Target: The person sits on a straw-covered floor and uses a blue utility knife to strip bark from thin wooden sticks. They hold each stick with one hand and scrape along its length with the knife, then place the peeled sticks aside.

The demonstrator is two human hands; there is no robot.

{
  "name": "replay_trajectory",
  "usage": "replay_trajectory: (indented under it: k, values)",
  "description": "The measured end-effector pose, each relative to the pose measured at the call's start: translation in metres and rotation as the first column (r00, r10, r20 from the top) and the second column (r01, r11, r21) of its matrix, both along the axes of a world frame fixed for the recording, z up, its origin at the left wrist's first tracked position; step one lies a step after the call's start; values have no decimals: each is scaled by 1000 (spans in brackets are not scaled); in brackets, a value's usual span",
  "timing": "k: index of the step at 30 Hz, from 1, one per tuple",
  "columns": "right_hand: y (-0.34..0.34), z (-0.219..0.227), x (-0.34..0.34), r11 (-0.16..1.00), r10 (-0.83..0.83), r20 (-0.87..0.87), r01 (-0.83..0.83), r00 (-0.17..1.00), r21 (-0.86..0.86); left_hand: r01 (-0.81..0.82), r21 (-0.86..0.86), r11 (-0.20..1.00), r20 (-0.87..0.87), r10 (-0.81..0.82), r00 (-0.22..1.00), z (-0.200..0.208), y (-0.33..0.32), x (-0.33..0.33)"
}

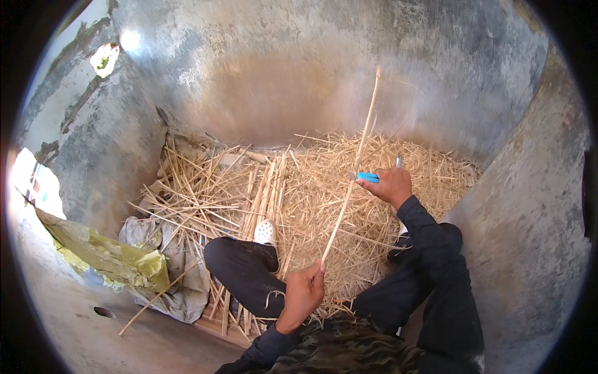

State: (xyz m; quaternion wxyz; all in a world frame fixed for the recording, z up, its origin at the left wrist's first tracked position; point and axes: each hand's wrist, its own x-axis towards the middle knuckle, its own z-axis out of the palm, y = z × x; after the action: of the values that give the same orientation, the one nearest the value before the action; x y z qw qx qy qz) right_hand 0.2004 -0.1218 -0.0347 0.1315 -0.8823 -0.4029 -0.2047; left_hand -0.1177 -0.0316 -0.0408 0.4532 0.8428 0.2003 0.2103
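- Grey concrete corner (299, 75), floor buried in a heap of loose yellow straw (299, 187).
- Left hand (303, 293) pinches the low end of a long pale dry stalk (352, 168).
- Right hand (391, 184), further up, is wrapped around a blue-handled knife (369, 177) touching it.
- Stalk looks light, stiff and brittle; I'd grip close beside the blade.

A: Layout?
B: Straw pile (311, 187) far centre against the wall (280, 75). Sacks (149, 249) near left. Left hand (303, 293) near, right hand (391, 186) farther right, stalk (352, 168) between them.
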Motion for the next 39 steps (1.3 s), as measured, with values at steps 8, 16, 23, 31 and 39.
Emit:
replay_trajectory:
  k: [8, 16, 23, 31, 39]
  values:
    - [-2, -25, 28, 999, -31, -19, 31, 999, 9, 21, -7, 1000, 5, -21, 1000, -10, 5, 5]
    - [8, -8, -43, 932, 340, -926, 188, -161, 309, 4, -272, 962, -124, -39, 991, -39, 33, -7]
    - [-7, -24, -116, 957, 286, -519, -214, 806, 196, 10, -515, 857, -89, -66, 994, -14, 29, 0]
    - [3, -11, -91, 988, 134, -303, -104, 944, 112, 28, -618, 786, -40, -66, 997, -2, 20, 1]
    - [-1, -14, -109, 956, 289, -156, -278, 944, 88, 72, -593, 802, -47, -124, 991, 5, 22, -10]
